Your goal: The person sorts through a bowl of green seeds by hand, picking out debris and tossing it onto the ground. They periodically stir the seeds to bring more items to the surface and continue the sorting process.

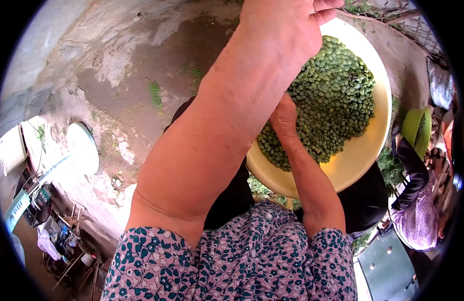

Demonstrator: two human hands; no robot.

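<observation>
Grip can't be told: left hand [308, 31] cut off up top, right hand [285, 119] half hidden at the green pieces [337, 93] in the yellow basin [364, 158], likely light, soft, best scooped!

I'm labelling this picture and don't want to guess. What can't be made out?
All in the head view:
- Left hand: partly cut off by the top edge; whether it holds anything is unclear.
- Right hand: fingertips hidden behind the left forearm.
- Yellow basin: part of its rim is behind that forearm.
- Green pieces: too small to name the plant.
</observation>
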